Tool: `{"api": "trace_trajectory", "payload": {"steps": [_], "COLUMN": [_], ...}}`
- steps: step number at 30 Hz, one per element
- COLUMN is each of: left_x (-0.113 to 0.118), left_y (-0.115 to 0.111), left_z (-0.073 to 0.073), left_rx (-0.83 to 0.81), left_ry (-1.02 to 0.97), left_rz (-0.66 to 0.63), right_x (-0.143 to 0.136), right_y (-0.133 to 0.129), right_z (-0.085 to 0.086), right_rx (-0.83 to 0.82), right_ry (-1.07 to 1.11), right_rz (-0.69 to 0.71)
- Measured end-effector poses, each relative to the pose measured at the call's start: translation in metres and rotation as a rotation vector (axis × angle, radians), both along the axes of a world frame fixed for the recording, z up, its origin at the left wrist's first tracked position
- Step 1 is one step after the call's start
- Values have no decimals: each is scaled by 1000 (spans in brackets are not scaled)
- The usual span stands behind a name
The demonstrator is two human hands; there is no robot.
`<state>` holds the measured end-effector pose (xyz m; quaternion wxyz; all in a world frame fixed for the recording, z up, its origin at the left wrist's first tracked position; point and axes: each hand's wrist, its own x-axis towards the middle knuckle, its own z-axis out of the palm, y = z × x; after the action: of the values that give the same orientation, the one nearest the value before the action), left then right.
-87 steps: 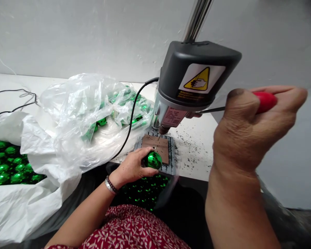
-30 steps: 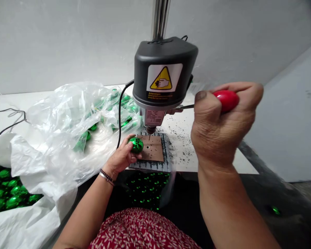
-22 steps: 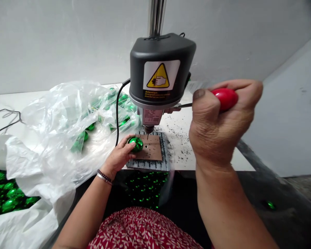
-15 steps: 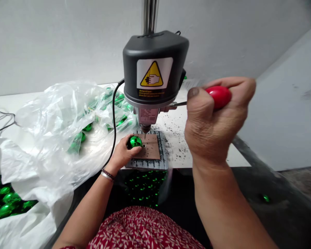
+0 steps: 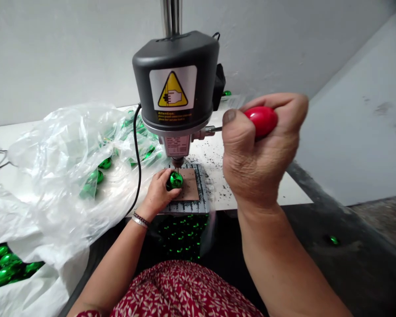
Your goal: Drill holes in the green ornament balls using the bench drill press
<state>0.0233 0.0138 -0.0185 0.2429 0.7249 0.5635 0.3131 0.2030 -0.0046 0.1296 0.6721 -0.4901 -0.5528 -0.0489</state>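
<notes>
A shiny green ball [image 5: 176, 180] is held by my left hand [image 5: 160, 190], thumb and fingers around its left side. It rests on a brown board [image 5: 190, 187] beneath the chuck [image 5: 177, 162] of a black drill press [image 5: 176, 83]. The thin bit is right over the ball's top; whether it touches cannot be made out. My right hand [image 5: 260, 149] is closed around the red knob [image 5: 262, 121] of the press lever, to the right of the drill head.
Clear plastic bags [image 5: 69, 145] with green balls spread over the white table [image 5: 218, 154] at the left. More green balls [image 5: 6, 264] lie at the lower left. A black cable [image 5: 137, 158] hangs beside the press. Dark shavings are scattered right of the base.
My left hand has moved the green ball right across the board, from beside the hole to under the bit. My right hand stays on the red knob. The view has shifted slightly.
</notes>
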Motion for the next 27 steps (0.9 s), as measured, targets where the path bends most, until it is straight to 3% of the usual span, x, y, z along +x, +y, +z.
{"api": "trace_trajectory", "payload": {"steps": [7,14,21,27], "left_x": [2,5,7,15], "left_y": [-5,-2,-1,-3], "left_z": [5,17,22,19], "left_rx": [-76,-207,-224,-162], "left_ry": [-71,-142,-132,-138], "left_rz": [-68,130,121,36], "right_x": [0,0,0,-1], "right_y": [-1,0,-2,-3], "right_z": [0,0,4,4], "right_rx": [9,11,-79,-48], "right_ry": [10,-9,14,-2], "right_rz": [20,8,55,1]}}
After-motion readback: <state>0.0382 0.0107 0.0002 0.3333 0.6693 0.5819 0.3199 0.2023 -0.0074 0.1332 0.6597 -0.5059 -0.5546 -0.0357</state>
